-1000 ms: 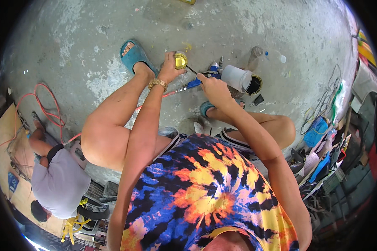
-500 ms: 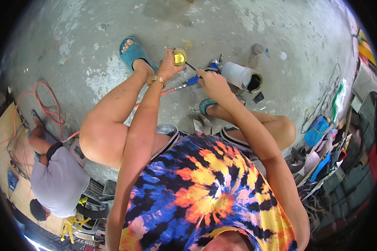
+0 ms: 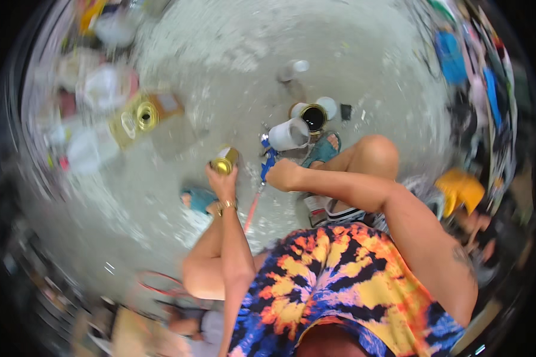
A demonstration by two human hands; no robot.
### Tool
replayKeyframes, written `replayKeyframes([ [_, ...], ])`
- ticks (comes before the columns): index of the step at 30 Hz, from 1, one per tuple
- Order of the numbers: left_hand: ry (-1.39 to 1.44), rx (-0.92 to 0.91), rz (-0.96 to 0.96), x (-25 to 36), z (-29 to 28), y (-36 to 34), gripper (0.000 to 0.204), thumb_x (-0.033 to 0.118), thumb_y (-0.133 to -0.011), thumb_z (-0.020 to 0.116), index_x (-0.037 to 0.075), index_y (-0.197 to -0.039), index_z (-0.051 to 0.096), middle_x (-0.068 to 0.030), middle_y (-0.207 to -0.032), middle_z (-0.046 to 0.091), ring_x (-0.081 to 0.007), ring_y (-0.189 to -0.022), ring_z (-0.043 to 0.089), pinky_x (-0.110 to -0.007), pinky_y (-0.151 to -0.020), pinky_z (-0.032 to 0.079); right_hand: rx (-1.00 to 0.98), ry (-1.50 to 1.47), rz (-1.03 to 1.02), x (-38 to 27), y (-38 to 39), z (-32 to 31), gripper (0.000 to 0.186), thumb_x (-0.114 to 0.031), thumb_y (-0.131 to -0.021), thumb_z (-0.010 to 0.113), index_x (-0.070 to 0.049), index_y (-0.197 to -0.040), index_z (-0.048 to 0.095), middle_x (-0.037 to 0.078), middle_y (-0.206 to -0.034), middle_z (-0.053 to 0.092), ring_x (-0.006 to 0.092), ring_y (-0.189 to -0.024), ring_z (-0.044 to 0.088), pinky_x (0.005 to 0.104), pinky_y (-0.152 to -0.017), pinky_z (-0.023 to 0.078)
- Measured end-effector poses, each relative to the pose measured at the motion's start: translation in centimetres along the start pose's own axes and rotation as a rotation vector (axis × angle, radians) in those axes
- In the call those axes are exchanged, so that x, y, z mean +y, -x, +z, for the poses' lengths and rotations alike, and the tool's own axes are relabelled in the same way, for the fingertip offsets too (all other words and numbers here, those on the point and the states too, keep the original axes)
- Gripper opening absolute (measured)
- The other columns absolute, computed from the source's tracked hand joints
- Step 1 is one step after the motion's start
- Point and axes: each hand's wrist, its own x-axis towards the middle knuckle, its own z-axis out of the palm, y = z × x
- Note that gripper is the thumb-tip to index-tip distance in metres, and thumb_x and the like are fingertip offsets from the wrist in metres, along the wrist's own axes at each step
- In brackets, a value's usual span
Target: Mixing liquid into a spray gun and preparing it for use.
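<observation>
My left hand [image 3: 223, 179], with a watch at the wrist, grips a small gold metal can [image 3: 224, 159] above the concrete floor. My right hand [image 3: 283, 175] is closed beside a blue spray gun [image 3: 270, 154] with a red hose [image 3: 254, 205]; what its fingers hold is hidden. A translucent plastic cup [image 3: 286, 134] sits at the gun's top, next to an open can of dark liquid [image 3: 314, 119] and a white lid [image 3: 329, 106]. The picture is partly blurred.
Blurred jugs [image 3: 107, 86] and a gold rectangular tin [image 3: 126, 128] stand at upper left. A small bottle [image 3: 292, 70] is farther ahead. Clutter [image 3: 452, 56] and a yellow item [image 3: 458, 190] line the right. A co-worker in grey [image 3: 211, 330] is at the lower left.
The view has swung, bringing the jugs and tin into sight and moving my hands lower in the picture. The thin dark tool formerly in my right hand no longer shows.
</observation>
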Motion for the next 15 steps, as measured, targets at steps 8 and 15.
replayKeyframes([
  [8,-0.090,-0.268,0.236,24.5,-14.2,1.7,0.077,0.024,-0.066,0.082,-0.009,-0.123,0.043,-0.0243,-0.116,0.055,-0.0346,-0.106,0.055,-0.041,-0.094,0.043,-0.029,-1.221,0.381,0.2,15.2,-2.1,0.024,-0.021,-0.087,0.054,0.002,-0.090,0.061,0.013,-0.070,0.062,0.0233,-0.057,0.064,0.0364,-0.047,0.052],
  [15,0.084,-0.567,0.399,41.2,-29.7,6.0,0.075,0.008,-0.075,0.077,-0.008,-0.133,0.033,-0.0223,-0.133,0.047,-0.0278,-0.119,0.050,-0.040,-0.102,0.041,0.632,-2.058,0.322,-12.6,37.6,-7.7,0.037,-0.034,-0.091,0.057,-0.004,-0.112,0.054,0.009,-0.068,0.059,0.0197,-0.054,0.064,0.0348,-0.046,0.050],
])
